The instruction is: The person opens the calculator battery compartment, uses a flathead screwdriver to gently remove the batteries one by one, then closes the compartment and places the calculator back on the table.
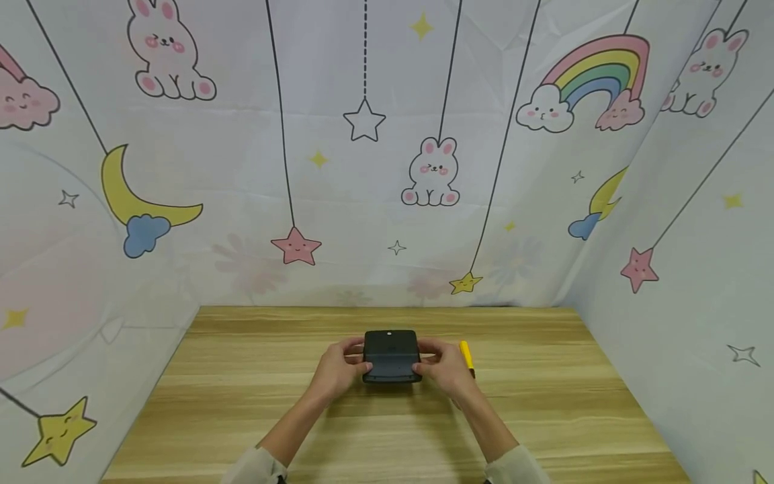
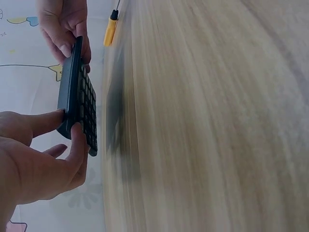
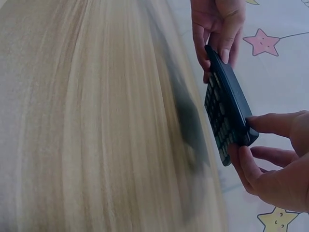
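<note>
A dark calculator (image 1: pixel 390 355) is held above the table between both hands, its back facing up in the head view. Its keys point down toward the tabletop, as both wrist views show. My left hand (image 1: pixel 336 370) pinches its left edge, thumb on the back and fingers beneath. At the right edge my right hand (image 1: pixel 446 368) grips it the same way. Seen from the left wrist, the calculator (image 2: pixel 72 92) hangs apart from the wood, with a shadow below it. The right wrist view shows rows of keys on the calculator (image 3: pixel 227 106).
A screwdriver with a yellow handle (image 1: pixel 466 355) lies on the wooden table (image 1: pixel 254 390), just beyond my right hand. White cloth (image 1: pixel 363 269) printed with rabbits, stars and moons hangs behind the table and along its sides.
</note>
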Available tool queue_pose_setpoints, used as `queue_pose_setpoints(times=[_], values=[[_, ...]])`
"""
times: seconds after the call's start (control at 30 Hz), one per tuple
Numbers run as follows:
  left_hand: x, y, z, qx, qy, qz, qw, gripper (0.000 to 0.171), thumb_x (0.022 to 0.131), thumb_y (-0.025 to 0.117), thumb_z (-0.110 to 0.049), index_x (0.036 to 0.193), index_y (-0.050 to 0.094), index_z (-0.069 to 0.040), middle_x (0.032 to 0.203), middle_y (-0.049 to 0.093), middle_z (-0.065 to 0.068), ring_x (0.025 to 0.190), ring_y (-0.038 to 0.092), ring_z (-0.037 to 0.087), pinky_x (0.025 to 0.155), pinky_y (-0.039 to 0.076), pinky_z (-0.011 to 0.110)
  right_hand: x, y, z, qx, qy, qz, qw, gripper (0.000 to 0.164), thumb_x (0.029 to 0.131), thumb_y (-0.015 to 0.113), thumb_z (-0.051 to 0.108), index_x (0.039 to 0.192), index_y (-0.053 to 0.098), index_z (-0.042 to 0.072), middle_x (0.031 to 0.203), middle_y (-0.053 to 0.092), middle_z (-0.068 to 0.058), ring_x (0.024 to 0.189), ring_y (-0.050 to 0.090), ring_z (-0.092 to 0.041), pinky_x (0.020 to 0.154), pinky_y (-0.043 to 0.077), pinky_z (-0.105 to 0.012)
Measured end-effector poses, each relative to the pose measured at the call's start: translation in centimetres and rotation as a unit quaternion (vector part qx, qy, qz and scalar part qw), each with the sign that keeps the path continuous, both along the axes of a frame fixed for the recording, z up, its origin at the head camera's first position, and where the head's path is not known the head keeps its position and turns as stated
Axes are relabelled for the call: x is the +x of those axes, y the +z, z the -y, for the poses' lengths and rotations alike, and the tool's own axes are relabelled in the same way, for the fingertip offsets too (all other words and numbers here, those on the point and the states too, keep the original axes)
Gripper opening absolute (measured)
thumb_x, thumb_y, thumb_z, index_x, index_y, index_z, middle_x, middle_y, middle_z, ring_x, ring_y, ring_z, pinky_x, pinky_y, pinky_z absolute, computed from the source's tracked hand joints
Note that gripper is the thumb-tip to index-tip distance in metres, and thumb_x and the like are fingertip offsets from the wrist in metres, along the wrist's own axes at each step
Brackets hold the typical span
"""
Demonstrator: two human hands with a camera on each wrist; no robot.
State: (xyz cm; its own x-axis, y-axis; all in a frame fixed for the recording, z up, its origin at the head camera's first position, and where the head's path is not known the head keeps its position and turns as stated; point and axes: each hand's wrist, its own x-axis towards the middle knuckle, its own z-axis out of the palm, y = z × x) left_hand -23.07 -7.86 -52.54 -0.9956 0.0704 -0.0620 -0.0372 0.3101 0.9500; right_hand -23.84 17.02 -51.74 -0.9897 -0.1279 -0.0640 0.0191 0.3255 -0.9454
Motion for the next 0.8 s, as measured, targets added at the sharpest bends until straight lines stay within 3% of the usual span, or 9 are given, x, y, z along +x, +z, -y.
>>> queue_pose_setpoints(times=[0.2,0.43,0.8], values=[[0.3,0.1,0.0,0.001,-0.001,0.002,1.0,0.063,0.092,0.08,0.003,0.15,0.057,-0.002,0.139,0.064,0.021,0.122,0.066,0.038,0.092,0.06,0.044,0.3,-0.3,0.1,0.035,0.003,0.004,0.999,0.055,0.089,0.083,-0.004,0.141,0.065,-0.004,0.133,0.068,-0.018,0.104,0.07,-0.026,0.087,0.061,-0.037],[0.5,-0.3,0.1,-0.016,-0.006,0.001,0.9999,0.063,0.091,0.079,0.005,0.15,0.057,-0.002,0.139,0.063,0.021,0.119,0.067,0.036,0.09,0.06,0.043,0.5,-0.7,0.1,0.078,0.008,0.006,0.997,0.052,0.091,0.083,0.004,0.14,0.068,0.004,0.133,0.07,-0.013,0.108,0.07,-0.024,0.088,0.06,-0.04],[0.7,-1.0,0.1,-0.049,-0.011,-0.007,0.9987,0.059,0.09,0.079,0.007,0.146,0.061,-0.003,0.137,0.064,0.021,0.112,0.069,0.033,0.085,0.06,0.042,0.3,-2.0,0.3,0.081,0.026,-0.009,0.996,0.051,0.089,0.082,-0.001,0.137,0.067,-0.004,0.127,0.071,-0.019,0.104,0.073,-0.026,0.085,0.061,-0.038]])
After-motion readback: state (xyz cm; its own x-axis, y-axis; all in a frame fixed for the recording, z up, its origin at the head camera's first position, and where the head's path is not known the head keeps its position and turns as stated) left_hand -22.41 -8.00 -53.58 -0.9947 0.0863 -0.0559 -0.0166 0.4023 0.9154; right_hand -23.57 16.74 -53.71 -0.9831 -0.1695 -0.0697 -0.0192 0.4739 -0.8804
